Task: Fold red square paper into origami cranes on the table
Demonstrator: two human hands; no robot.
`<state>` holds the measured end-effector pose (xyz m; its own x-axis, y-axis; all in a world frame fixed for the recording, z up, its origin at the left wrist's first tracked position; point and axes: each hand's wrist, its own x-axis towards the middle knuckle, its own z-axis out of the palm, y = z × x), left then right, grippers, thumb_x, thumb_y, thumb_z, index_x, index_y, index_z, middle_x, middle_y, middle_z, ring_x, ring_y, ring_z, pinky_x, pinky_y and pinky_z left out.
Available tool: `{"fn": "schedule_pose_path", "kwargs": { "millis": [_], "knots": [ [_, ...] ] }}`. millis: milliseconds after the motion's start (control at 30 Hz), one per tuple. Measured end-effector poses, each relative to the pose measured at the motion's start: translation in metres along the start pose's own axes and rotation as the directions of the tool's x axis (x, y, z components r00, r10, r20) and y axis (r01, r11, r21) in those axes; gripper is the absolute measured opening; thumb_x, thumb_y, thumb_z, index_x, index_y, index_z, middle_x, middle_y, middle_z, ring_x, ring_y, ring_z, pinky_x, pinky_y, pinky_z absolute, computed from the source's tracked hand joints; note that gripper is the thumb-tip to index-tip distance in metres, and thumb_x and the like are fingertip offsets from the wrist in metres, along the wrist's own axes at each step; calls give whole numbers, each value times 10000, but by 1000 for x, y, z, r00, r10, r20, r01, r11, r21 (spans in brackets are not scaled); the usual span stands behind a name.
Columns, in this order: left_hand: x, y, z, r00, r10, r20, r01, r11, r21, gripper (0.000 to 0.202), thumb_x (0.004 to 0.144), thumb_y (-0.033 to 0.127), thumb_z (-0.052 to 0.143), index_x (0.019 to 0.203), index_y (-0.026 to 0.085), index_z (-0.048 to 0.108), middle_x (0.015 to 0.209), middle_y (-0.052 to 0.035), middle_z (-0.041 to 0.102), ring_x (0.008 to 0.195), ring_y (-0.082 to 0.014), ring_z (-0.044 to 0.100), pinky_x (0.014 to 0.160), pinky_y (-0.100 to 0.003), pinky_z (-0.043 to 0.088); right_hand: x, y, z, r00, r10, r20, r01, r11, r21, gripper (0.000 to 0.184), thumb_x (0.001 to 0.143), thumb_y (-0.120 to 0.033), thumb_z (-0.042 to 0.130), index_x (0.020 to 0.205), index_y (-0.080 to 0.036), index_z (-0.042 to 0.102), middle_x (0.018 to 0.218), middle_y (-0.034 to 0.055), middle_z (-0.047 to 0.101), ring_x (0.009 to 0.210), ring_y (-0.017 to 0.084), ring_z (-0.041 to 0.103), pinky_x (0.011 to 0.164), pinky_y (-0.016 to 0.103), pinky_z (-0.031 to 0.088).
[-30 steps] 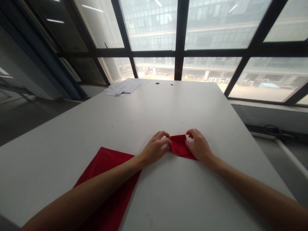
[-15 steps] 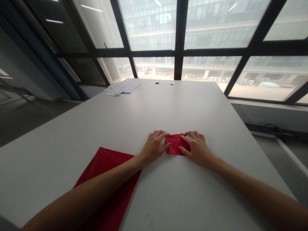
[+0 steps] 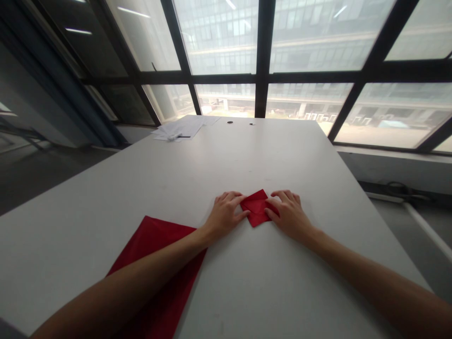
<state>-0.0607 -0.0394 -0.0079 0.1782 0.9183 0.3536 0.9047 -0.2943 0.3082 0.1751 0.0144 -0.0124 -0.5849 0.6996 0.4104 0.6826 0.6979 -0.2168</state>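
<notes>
A small folded red paper (image 3: 256, 207) lies on the white table (image 3: 247, 155), showing as a diamond between my hands. My left hand (image 3: 226, 214) rests on its left edge, fingers flat and pressing down. My right hand (image 3: 287, 212) lies on its right edge, fingers stretched flat over the paper. A larger flat red sheet (image 3: 158, 273) sits near the table's front left, partly under my left forearm.
A pile of white papers with a dark pen (image 3: 183, 128) lies at the table's far left corner. Two small dark holes (image 3: 240, 123) mark the far edge. Large windows (image 3: 261, 56) stand behind the table; the floor drops away on both sides.
The folded red paper has become smaller, now a compact diamond. Both hands went from pinching its edges to pressing flat on it and moved closer together.
</notes>
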Motion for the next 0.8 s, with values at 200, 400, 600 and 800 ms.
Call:
{"fn": "schedule_pose_path", "kwargs": {
  "millis": [200,400,600,800],
  "knots": [
    [1,0,-2,999,23,-27,-25,997,-77,363,826,281,749,1173,262,644,1186,-35,647,1113,-232,576,986,-388,431,0,0,3,1000,1,-2,-1,1000,27,193,912,-294,600,1081,-242,677,1196,103,617,1143,285,490,980,457,344],
    [3,-1,0,1000,3,-30,-8,987,-160,188,857,198,694,1037,237,655,1078,-28,662,1028,-217,593,948,-374,462,1,1,3,999,-32,9,31,996,86,189,918,-260,595,1089,-246,675,1163,89,640,1110,268,513,968,442,363],
    [4,-4,2,998,-40,-48,31,985,-172,206,858,183,683,1057,233,663,1061,-36,648,1018,-220,586,942,-373,470,1,-1,2,995,-97,16,94,988,120,164,921,-244,609,1067,-246,685,1126,64,663,1089,250,522,981,429,354],
    [2,-4,1,998,-27,-51,21,994,-108,228,844,208,717,1068,250,699,1096,-30,655,1025,-215,586,949,-363,470,1,0,2,995,-98,18,95,988,120,175,919,-242,610,1077,-245,686,1136,69,661,1094,253,524,978,431,361]
  ]
}}
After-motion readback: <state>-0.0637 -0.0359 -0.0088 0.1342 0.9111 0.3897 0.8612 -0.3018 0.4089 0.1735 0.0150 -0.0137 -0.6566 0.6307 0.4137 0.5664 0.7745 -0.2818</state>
